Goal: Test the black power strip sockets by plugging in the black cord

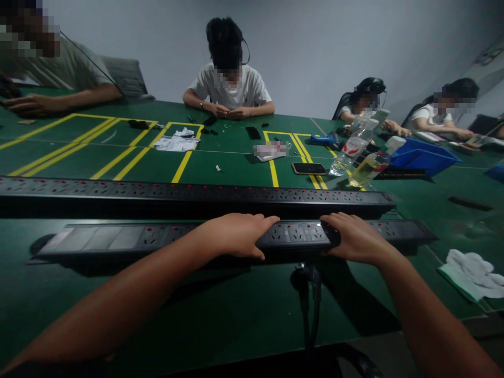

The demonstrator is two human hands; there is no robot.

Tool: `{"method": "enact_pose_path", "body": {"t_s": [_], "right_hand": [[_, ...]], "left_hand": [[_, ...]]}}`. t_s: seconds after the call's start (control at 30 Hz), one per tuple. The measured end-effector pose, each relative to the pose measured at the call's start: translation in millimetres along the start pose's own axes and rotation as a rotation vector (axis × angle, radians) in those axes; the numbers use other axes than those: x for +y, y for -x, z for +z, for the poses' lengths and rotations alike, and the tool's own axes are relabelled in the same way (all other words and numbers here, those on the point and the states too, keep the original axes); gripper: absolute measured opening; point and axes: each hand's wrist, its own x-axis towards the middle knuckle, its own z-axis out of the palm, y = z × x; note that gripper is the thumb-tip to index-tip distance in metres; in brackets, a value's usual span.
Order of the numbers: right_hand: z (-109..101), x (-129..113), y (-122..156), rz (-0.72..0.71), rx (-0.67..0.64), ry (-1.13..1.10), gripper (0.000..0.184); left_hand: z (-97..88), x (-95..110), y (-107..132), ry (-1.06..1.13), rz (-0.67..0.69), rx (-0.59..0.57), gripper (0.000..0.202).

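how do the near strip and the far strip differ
The left hand and right hand hold the near strip; the far strip lies beyond. The near strip has plain grey panels toward its left; the far strip shows sockets there. The far strip runs out of frame; the near strip's ends both show. Both are black.

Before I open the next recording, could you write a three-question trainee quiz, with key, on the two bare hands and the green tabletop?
1. What do the bare left hand and bare right hand hold? (a) clear plastic bottle (b) long black plastic socket strip (c) blue plastic bin
2. True or false: the white cloth glove lies on the green tabletop, right of the right hand.
3. What ends the black cable on the strip's near side?
Key: 1 b; 2 true; 3 a black plug.
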Motion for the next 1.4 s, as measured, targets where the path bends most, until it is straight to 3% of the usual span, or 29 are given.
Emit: {"method": "enact_pose_path", "body": {"t_s": [0.23, 0.4, 0.5, 0.63, 0.73, 0.83, 0.97, 1.07, 1.27, 1.4], "right_hand": [[-9, -41, -35, -0.099, 0.057, -0.061, 0.070], [-1, -76, -59, -0.149, 0.084, -0.088, 0.065], [0, -85, -63, -0.152, 0.091, -0.089, 0.063], [-8, -64, -48, -0.167, 0.070, -0.040, 0.069], [-12, -29, -28, -0.031, 0.061, 0.041, 0.079], [-9, 3, -13, 0.077, 0.012, 0.101, 0.071], [-7, 15, -11, 0.015, 0.002, 0.079, 0.073], [-7, 1, -20, -0.032, 0.028, 0.040, 0.075], [-3, -54, -45, -0.125, 0.103, -0.003, 0.070], [-13, -69, -30, -0.120, 0.201, -0.102, 0.049]], "left_hand": [[1.9, -4, 2, -0.081, -0.052, 0.074, 0.089], [0.8, -9, 4, -0.082, -0.088, 0.057, 0.084], [1.2, -11, 3, -0.064, -0.085, 0.047, 0.084], [1.7, -15, 1, -0.041, -0.083, 0.044, 0.086], [1.3, -17, 1, -0.030, -0.087, 0.036, 0.089], [0.5, -16, 1, -0.036, -0.090, 0.025, 0.091], [0.6, -15, 1, -0.053, -0.090, 0.026, 0.092], [1.6, -13, 1, -0.059, -0.079, 0.041, 0.090], [3.9, -12, -2, -0.052, -0.042, 0.074, 0.085], [5.3, -14, -2, -0.049, -0.014, 0.093, 0.086]]}}
